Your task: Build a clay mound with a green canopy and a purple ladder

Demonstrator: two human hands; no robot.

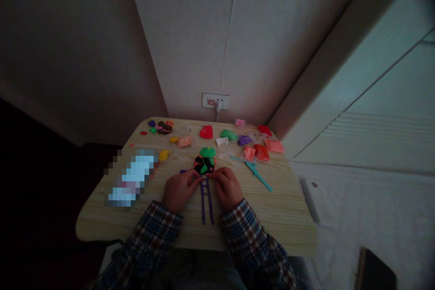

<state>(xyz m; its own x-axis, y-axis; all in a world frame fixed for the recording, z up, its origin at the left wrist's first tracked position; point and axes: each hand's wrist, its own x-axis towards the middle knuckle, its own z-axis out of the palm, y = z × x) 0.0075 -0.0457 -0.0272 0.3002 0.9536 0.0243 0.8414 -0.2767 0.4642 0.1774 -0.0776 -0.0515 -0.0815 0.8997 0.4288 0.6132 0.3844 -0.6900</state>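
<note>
A ladder shape of thin purple clay strips lies on the table in front of me, two long rails with short rungs. My left hand pinches at its upper end from the left, thumb and fingertips closed. From the right, my right hand pinches at the same end, its fingertips close to the left ones. Just beyond them lies a black round clay piece with an orange edge and green leaf shapes. A green clay tuft tops it. A bit of purple clay shows behind my left fingers.
A lit, blurred phone lies at the left. Teal plastic clay tools are at the right. Along the back are bagged clays: red, green, purple and orange. A wall socket holds a plug.
</note>
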